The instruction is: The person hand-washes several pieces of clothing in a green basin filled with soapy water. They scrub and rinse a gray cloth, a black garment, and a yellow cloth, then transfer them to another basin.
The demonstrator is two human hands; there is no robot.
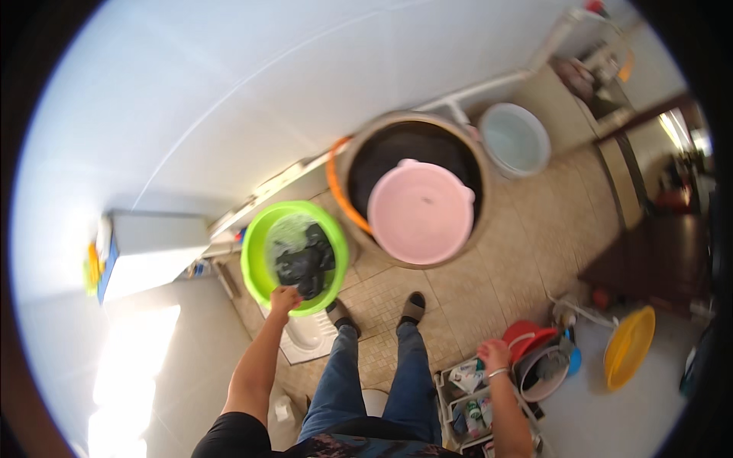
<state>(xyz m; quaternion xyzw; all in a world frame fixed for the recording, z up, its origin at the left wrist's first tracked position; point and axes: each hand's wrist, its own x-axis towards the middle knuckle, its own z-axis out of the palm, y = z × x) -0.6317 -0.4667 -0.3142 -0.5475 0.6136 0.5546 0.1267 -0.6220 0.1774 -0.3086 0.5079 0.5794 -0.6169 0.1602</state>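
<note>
At the near left rim of a bright green basin (249, 256), my left hand (285, 299) has its fingers curled closed. Whether it grips the rim or something small is hidden. Dark wet cloth (307, 263) lies in the basin beside foamy water (289, 233). My right hand (495, 353), with a pale band at the wrist, is out to the right, close to a red basin (530, 338) and above a crate of bottles (473, 412). Its fingers look loosely apart, holding nothing I can see.
A pink basin (421, 214) sits on a large dark-mouthed round vat (366, 156) ahead. Behind it stands a pale bucket (515, 139). A squat toilet (305, 336) is under the green basin's near edge. A yellow basin (630, 348) leans at right.
</note>
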